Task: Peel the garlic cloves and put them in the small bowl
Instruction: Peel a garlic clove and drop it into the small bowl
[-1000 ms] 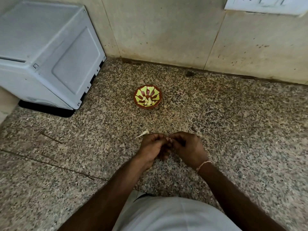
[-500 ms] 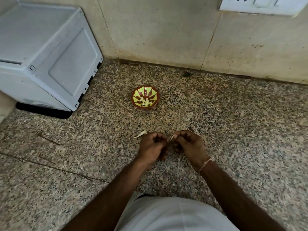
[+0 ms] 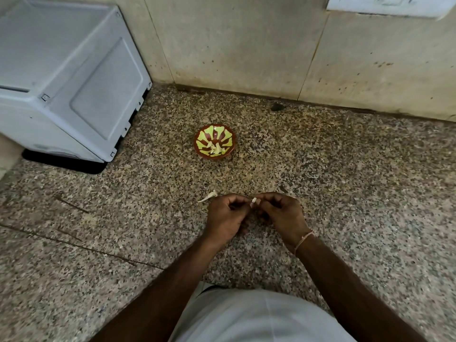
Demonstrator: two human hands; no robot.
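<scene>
Pinching garlic clove [image 3: 253, 201]: both hands | small bowl [image 3: 214, 141] beyond | peel scrap [image 3: 207, 196] left

"Could the garlic clove [image 3: 253, 201] be made out?"

"Barely. Only a pale tip showed between the left hand [image 3: 225, 218] and the right hand [image 3: 283, 213]; curled fingers hid the rest, and whether skin remained on it was too small to tell."

"And the edges?"

"The grey appliance [image 3: 66, 77] ran off the frame's left and top, the white switch plate [image 3: 387, 3] was cut by the top edge, and the pieces in the small bowl [image 3: 214, 141] were too tiny to count."
</scene>
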